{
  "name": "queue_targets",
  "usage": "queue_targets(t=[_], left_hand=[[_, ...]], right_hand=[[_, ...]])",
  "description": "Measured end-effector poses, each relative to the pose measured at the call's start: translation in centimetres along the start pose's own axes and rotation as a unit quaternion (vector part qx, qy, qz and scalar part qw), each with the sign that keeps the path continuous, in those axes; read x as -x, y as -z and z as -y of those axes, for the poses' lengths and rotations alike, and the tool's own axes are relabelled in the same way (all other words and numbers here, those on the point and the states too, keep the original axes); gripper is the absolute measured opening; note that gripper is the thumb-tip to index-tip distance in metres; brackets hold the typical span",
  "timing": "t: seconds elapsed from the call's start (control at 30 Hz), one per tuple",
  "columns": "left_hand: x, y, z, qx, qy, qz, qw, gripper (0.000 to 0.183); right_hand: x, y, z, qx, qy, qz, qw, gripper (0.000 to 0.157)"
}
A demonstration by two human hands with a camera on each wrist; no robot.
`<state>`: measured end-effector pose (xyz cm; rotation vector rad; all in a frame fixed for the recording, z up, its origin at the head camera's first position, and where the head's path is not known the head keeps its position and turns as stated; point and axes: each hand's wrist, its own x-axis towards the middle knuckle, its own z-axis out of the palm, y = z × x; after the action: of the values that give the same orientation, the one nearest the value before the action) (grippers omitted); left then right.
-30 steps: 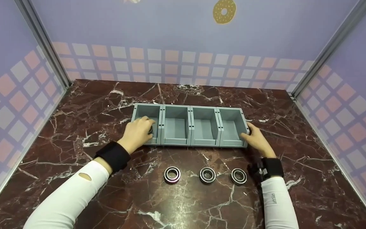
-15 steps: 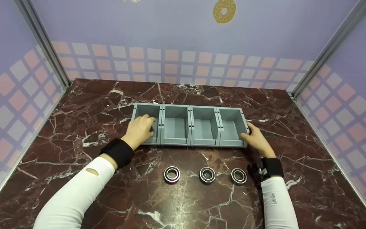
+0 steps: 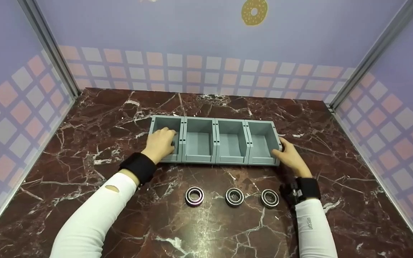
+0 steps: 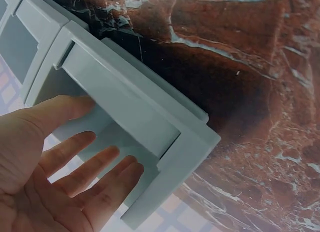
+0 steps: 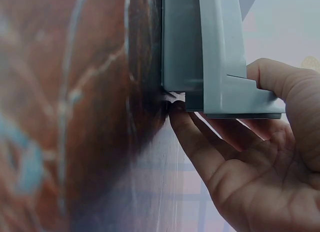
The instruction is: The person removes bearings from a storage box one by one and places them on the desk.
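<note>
A row of joined grey storage bins (image 3: 199, 157) stands on the table. My left hand (image 3: 160, 144) reaches into the leftmost bin. In the left wrist view, the thumb and fingers (image 4: 107, 184) of that hand are spread and loosely bent, with nothing seen between them. The bin's floor is partly hidden by the hand. At the row's right end, my right hand (image 3: 289, 154) grips the outer side wall, thumb over the rim and fingers outside, as the right wrist view (image 5: 250, 142) shows. In front of the row lie three ball bearings: left (image 3: 194, 196), middle (image 3: 235, 197), right (image 3: 270, 198).
The dark red marbled table (image 3: 120, 222) extends around the bins. Patterned panels stand at the back (image 3: 206, 36) and on both sides, joined by grey metal posts (image 3: 50, 46) at the corners.
My left hand and forearm have shifted slightly to the right within the leftmost bin. A dark thing at its fingertips showed more clearly one second ago. My right hand stays at the bin wall.
</note>
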<state>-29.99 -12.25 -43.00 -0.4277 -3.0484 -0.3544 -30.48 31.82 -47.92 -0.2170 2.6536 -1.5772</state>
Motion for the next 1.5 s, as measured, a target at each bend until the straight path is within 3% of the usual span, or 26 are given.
queue_targets(t=[0.47, 1.07, 1.5], left_hand=[[-0.6, -0.6, 0.4, 0.004, 0.026, 0.007, 0.9996, 0.043], [-0.9, -1.3, 0.4, -0.016, 0.025, 0.001, 0.9996, 0.017], [-1.3, -1.9, 0.7, -0.025, 0.021, 0.001, 0.9995, 0.016]], right_hand=[[0.0, 0.1, 0.1, 0.006, -0.007, 0.007, 1.000, 0.061], [-0.1, 0.0, -0.3, 0.003, 0.002, 0.007, 1.000, 0.060], [-0.1, 0.0, -0.2, 0.020, -0.009, 0.005, 1.000, 0.063]])
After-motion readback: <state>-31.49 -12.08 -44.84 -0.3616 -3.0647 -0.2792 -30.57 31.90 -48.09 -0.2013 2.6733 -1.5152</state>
